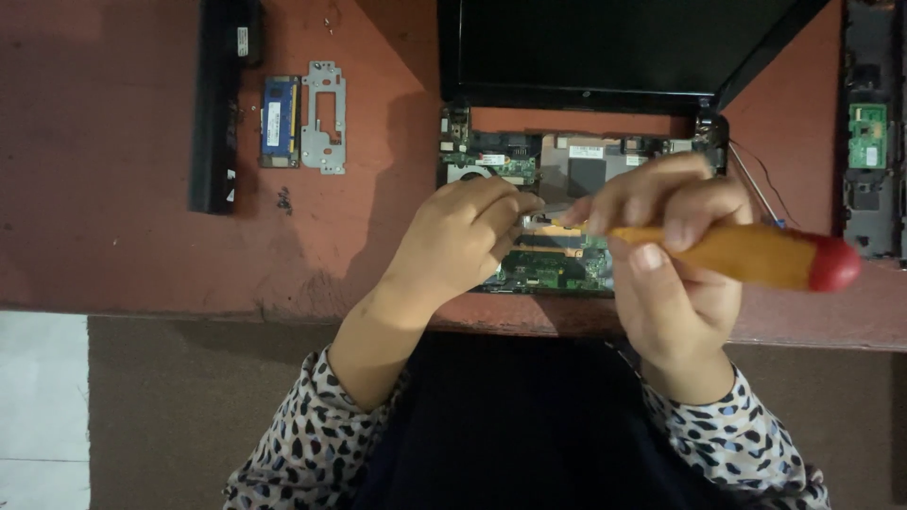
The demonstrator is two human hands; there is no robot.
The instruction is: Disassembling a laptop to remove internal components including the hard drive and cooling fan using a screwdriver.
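Observation:
An opened laptop lies on the red table (123, 236), its green motherboard (557, 269) bare below the black screen (605, 42). My right hand (675, 274) grips a screwdriver (756, 257) with an orange handle and red cap; its tip points left over the board. My left hand (463, 236) rests on the board with fingers curled near the screwdriver's tip, apparently pinching something too small to see.
A blue memory module (279, 121) and a grey metal bracket (324, 118) lie at the back left beside a long black battery (219, 99). A black casing part with a small green board (867, 132) sits at the right edge. The table's front edge runs near my wrists.

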